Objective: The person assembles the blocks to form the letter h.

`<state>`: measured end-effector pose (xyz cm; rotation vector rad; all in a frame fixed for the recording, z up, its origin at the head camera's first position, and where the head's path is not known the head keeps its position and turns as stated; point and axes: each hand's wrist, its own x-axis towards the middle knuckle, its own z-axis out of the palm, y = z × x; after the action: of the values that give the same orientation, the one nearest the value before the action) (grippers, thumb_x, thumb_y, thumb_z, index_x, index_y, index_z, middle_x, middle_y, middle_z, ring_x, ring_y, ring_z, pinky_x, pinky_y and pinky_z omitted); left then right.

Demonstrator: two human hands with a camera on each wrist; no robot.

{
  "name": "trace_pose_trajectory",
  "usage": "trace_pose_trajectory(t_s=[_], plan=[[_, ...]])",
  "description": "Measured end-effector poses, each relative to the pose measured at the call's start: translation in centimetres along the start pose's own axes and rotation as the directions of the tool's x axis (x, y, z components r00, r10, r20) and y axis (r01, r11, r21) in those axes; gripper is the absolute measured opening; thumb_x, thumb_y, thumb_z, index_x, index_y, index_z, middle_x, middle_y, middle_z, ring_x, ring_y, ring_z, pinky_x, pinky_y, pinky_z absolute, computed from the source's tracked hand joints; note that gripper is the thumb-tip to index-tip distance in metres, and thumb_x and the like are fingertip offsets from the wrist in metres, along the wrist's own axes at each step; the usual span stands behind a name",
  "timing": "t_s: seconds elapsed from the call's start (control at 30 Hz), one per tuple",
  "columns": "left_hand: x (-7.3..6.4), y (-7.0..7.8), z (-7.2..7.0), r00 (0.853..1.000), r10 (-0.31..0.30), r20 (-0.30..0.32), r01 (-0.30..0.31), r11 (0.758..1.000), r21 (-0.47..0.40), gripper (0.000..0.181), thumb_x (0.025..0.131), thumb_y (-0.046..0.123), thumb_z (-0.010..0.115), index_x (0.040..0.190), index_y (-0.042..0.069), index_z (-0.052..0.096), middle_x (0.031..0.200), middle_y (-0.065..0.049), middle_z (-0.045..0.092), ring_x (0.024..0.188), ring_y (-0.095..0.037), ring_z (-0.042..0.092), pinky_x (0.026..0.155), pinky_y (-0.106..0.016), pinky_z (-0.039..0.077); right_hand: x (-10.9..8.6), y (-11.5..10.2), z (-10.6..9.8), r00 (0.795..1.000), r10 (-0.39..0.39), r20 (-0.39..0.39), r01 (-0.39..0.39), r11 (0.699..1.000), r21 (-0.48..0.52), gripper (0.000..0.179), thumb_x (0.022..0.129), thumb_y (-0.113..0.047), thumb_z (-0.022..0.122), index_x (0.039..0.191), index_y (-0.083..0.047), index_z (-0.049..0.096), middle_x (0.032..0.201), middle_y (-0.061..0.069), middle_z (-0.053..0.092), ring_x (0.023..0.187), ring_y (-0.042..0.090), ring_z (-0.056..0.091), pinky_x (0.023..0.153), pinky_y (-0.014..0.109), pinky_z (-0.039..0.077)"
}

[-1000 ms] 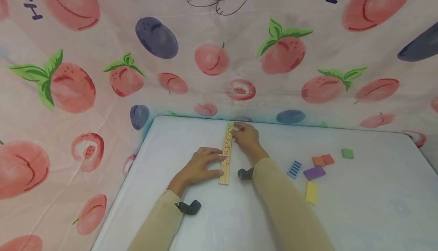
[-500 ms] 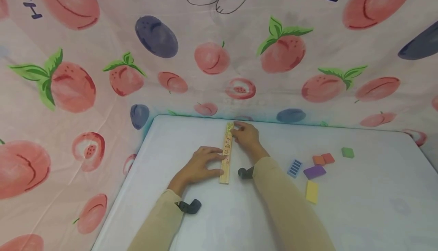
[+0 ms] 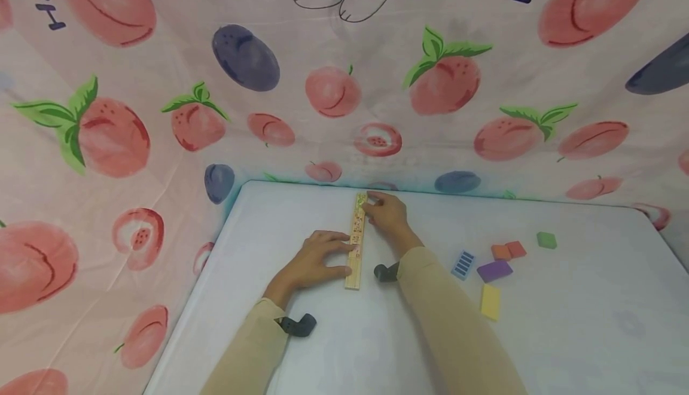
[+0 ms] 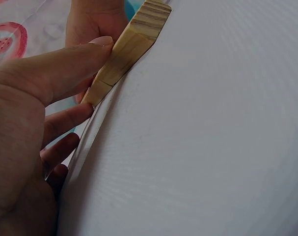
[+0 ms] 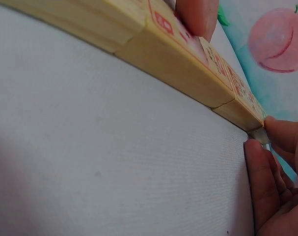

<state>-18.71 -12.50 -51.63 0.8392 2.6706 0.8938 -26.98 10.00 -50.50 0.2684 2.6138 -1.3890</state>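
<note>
A straight row of printed wooden blocks [image 3: 357, 233] lies end to end on the table, running away from me. My left hand [image 3: 317, 257] is at the row's left side, fingers fairly straight. In the left wrist view, its thumb [image 4: 75, 61] rests against a plain wooden block [image 4: 121, 54]; in the right wrist view a fingertip [image 5: 198, 17] touches a printed top. My right hand [image 3: 389, 215] is at the far end, thumb and index finger around the last block [image 3: 361, 200], other fingers curled. In the right wrist view, those fingers [image 5: 259, 162] bend close to the tabletop.
To the right lie a blue striped tile [image 3: 463, 264], orange [image 3: 501, 252] and red blocks [image 3: 516, 249], a purple block [image 3: 494, 271], a yellow block [image 3: 490, 302] and a green block [image 3: 546, 240]. Fruit-printed fabric [image 3: 344, 84] borders the table at the back and left.
</note>
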Motion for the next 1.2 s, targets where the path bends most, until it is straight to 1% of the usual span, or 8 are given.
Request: trace_pose_trajectory(t_s=[0.3,0.57,0.9,1.07,1.2], plan=[[-0.07,0.18,-0.07,1.0,-0.008,0.006,0.009,1.0,-0.009,0.053,0.088,0.049,0.075,0.138,0.035,0.064,0.15,0.008,0.053,0.144,-0.021,0.039,0.117,-0.053,0.029,-0.18,-0.09,-0.06,1.0,-0.003,0.002,0.003,1.0,-0.006,0.047,0.098,-0.031,0.068,0.144,-0.022,0.06,0.097,0.006,0.065,0.068,0.01,0.065,0.062,0.022,0.051],[-0.03,0.15,0.0,1.0,0.002,-0.004,-0.002,1.0,-0.015,0.053,0.088,0.047,0.076,0.138,0.033,0.065,0.15,0.007,0.054,0.143,-0.022,0.039,0.118,-0.054,0.029,-0.01,0.08,-0.22,1.0,0.001,0.006,-0.002,1.0,0.012,0.049,0.098,-0.032,0.067,0.145,-0.02,0.059,0.098,0.007,0.065,0.066,0.009,0.065,0.061,0.021,0.051],[-0.05,0.26,-0.17,1.0,0.003,-0.006,-0.003,1.0,-0.011,0.052,0.088,0.048,0.076,0.137,0.033,0.066,0.149,0.007,0.055,0.143,-0.022,0.04,0.118,-0.054,0.028,0.08,0.05,-0.23,1.0,-0.016,0.001,0.016,1.0,0.007,0.048,0.097,-0.028,0.069,0.143,-0.021,0.061,0.088,0.004,0.064,0.062,0.008,0.063,0.06,0.021,0.05],[-0.01,0.24,-0.14,1.0,0.004,-0.008,-0.004,1.0,-0.009,0.052,0.088,0.048,0.076,0.137,0.034,0.066,0.149,0.006,0.055,0.142,-0.023,0.04,0.117,-0.055,0.03,0.1,0.07,-0.15,1.0,-0.009,0.001,0.009,1.0,-0.004,0.047,0.097,-0.028,0.069,0.143,-0.021,0.061,0.09,0.004,0.065,0.063,0.008,0.063,0.06,0.02,0.05],[-0.02,0.13,-0.08,1.0,0.005,-0.007,-0.005,1.0,-0.015,0.052,0.088,0.048,0.076,0.137,0.034,0.065,0.149,0.007,0.055,0.142,-0.022,0.04,0.117,-0.055,0.029,0.32,0.22,-0.15,1.0,0.008,0.007,-0.008,1.0,0.019,0.047,0.097,-0.028,0.068,0.143,-0.021,0.061,0.097,0.006,0.065,0.064,0.008,0.064,0.061,0.021,0.051]])
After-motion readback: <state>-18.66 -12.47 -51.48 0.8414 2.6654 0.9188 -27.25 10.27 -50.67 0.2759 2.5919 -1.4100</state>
